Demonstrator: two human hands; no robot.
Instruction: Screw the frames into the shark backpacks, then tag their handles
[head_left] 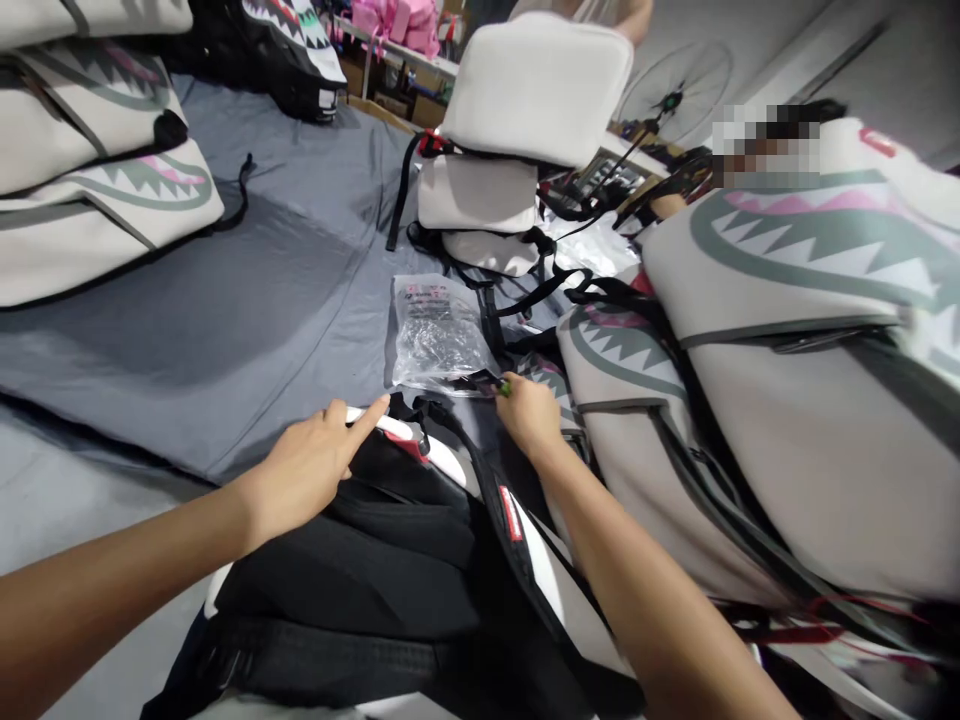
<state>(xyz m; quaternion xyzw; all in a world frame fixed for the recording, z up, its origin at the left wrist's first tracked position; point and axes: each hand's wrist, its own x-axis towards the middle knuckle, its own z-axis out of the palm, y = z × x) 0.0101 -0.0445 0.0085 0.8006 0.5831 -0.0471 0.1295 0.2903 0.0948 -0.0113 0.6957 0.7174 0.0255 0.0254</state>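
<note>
An open backpack (pixel 390 570) with a black inside and a white rim lies in front of me. My left hand (pixel 319 460) rests at its upper left edge, fingers curled over the white rim and the index finger stretched along it. My right hand (pixel 529 410) is closed beyond the backpack's right strap. At its fingertips shows a small green item (pixel 505 387) whose kind I cannot make out. Just past that hand lies a clear plastic bag (pixel 442 335) with printing on it, its near edge beside the fingers.
Light backpacks with shark-mouth prints are stacked at left (pixel 90 230) and right (pixel 787 420). A pile of pale backpacks (pixel 536 90) stands at the back, with a person behind it. Grey cloth (pixel 300 260) covers the table. Pink bags (pixel 397 25) sit farther off.
</note>
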